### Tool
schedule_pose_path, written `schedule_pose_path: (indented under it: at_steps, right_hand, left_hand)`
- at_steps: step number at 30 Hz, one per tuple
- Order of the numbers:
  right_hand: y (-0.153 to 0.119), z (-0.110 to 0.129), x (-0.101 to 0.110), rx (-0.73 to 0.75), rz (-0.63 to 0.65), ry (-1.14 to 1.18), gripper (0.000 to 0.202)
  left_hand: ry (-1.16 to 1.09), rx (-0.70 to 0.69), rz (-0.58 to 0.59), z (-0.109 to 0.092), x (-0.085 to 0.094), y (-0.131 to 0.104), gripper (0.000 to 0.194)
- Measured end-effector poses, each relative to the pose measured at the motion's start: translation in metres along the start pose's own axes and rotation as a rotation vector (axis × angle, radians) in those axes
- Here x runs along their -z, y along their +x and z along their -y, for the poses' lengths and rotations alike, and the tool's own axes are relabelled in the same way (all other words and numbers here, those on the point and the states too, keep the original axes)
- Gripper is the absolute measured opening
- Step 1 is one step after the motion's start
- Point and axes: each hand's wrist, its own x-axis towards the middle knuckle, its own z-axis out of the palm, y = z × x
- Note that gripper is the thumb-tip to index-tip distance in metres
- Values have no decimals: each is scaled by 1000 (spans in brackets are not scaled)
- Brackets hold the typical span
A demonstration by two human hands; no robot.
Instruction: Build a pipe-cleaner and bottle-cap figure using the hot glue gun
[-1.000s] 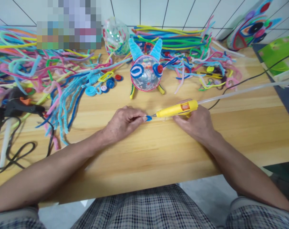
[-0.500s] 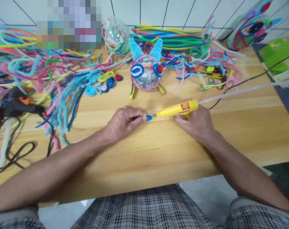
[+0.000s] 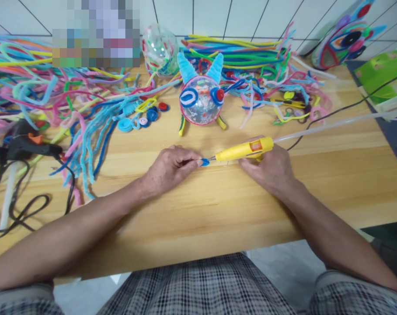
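Observation:
Between the thumb and forefinger of my left hand [image 3: 175, 168] is pinched a small blue pipe cleaner coil [image 3: 205, 162]. My right hand [image 3: 271, 164] is wrapped around a yellow hot glue gun [image 3: 244, 148], whose metal nozzle meets the coil's right side. A long clear glue stick [image 3: 316, 131] runs out of the gun's back end. Just beyond my hands stands a clear ball figure [image 3: 203, 107] with light blue fuzzy ears, blue ringed eyes and yellow-green legs. Its right eye has a red centre.
A black glue gun [image 3: 28, 142] with looped cord lies at left. Loose pipe cleaners [image 3: 93, 127] and several small coils [image 3: 124, 125] spread across the back left. A clear ball [image 3: 161, 50], a pipe cleaner bundle [image 3: 238, 52] and a decorated mask-like piece [image 3: 343, 43] stand along the wall. A black cord [image 3: 336, 114] crosses at right.
Hardly anything differs. Both hands, the blue coil and the yellow glue gun keep nearly the same position, with only a tiny shift of the view.

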Motion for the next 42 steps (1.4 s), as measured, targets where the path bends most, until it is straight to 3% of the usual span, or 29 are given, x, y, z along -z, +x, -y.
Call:
schedule_pose_path:
  at_steps: [22, 31, 37, 42]
  right_hand:
    - [0, 0, -3, 4, -16, -11, 28]
    - [-1, 0, 0, -19, -5, -8, 22]
    - [-1, 1, 0, -47, -9, -17, 31]
    - [-1, 1, -2, -1, -24, 8, 24]
  left_hand:
    - [6, 48, 15, -3, 1, 1, 20]
    - [14, 57, 15, -3, 2, 0, 21]
    - [0, 43, 4, -1, 0, 0, 20]
    - [-2, 27, 10, 0, 0, 1, 20]
